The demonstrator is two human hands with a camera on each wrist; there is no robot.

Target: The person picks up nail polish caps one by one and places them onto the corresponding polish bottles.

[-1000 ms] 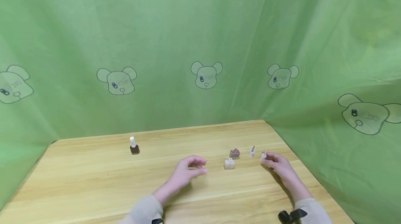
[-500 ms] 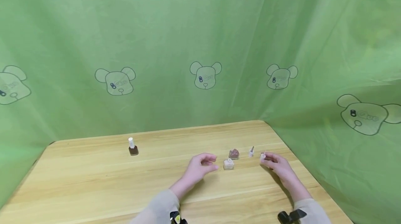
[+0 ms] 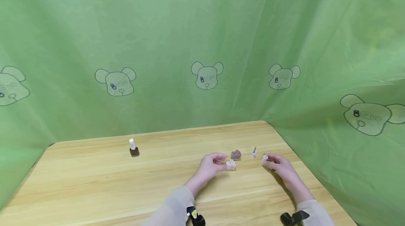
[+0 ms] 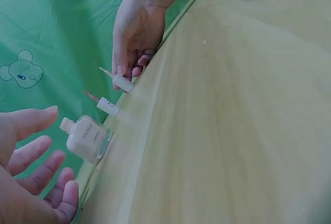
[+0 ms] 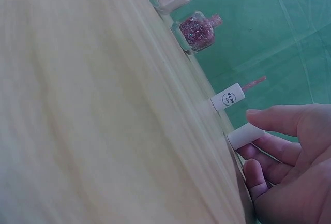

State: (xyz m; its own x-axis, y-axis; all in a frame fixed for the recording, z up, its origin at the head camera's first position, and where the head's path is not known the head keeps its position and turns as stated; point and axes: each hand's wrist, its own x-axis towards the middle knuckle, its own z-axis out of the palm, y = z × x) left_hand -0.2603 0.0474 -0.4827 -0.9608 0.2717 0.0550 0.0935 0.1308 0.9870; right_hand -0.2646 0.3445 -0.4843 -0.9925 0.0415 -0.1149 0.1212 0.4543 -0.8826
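My left hand (image 3: 210, 166) reaches from the left to an uncapped nail polish bottle (image 3: 231, 165), pale pink and upright. Its fingers are spread round the bottle's near side, and the left wrist view shows a gap between the thumb and the bottle (image 4: 87, 138). With thumb and fingers on either side, my right hand (image 3: 281, 168) holds a white nail polish cap (image 5: 245, 136) standing on the table, brush upward. Beside it stands a second white cap (image 5: 228, 98) with a pink glittery brush. Behind the pale bottle is an open glitter nail polish bottle (image 5: 197, 31).
A dark nail polish bottle (image 3: 134, 152) with its white cap on stands at the back left. The wooden table (image 3: 110, 180) meets a green curtain (image 3: 164, 43) at its back and sides.
My left hand has moved right, from mid-table to beside the pale nail polish bottle. My right hand stays at the cap on the table.
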